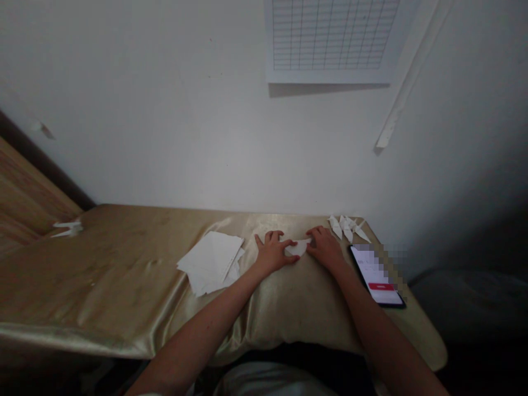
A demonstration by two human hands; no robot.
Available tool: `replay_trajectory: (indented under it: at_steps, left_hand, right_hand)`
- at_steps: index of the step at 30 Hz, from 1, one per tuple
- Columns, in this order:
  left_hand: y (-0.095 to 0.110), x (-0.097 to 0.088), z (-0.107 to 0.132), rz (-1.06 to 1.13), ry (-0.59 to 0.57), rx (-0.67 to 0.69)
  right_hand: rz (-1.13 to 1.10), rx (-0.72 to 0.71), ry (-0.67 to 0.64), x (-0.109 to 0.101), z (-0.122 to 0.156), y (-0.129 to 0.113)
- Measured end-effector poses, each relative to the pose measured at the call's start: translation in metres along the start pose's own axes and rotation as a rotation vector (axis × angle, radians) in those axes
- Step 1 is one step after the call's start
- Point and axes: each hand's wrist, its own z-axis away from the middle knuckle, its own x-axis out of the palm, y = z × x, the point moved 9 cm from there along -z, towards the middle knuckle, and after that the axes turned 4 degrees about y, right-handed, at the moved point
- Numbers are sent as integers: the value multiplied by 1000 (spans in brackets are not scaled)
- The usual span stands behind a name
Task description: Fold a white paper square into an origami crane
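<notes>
A left hand point(275, 253) and right hand point(324, 246) pinch a small white paper point(297, 249) between them on the gold-covered surface point(301, 308), stacked sheets point(209, 258) at its nine o'clock, a phone point(373, 272) between three and four.

- No word, number or brand can be read.
- Black-edged rectangular smartphone point(376, 275), on the right end of the gold satin-covered bench point(124, 280): faint grey marks on its lit pale screen and a pale label on a red bar point(381, 286), too small to read.
- White paper sheet with a dark-lined grid point(334, 36), on the white wall point(165, 110) above the bench: rows and columns, nothing legible.
</notes>
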Motion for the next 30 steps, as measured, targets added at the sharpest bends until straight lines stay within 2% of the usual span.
replay_trajectory:
  at_steps: [12, 19, 30]
  left_hand:
    - [0, 0, 0, 20, -15, -2]
    - [-1, 2, -1, 16, -18, -12]
    - [-1, 3, -1, -3, -34, -16]
  right_hand:
    - [-22, 60, 40, 3, -6, 22]
    - [-120, 63, 34, 9, -5, 34]
    - [-48, 54, 49, 5, -4, 29]
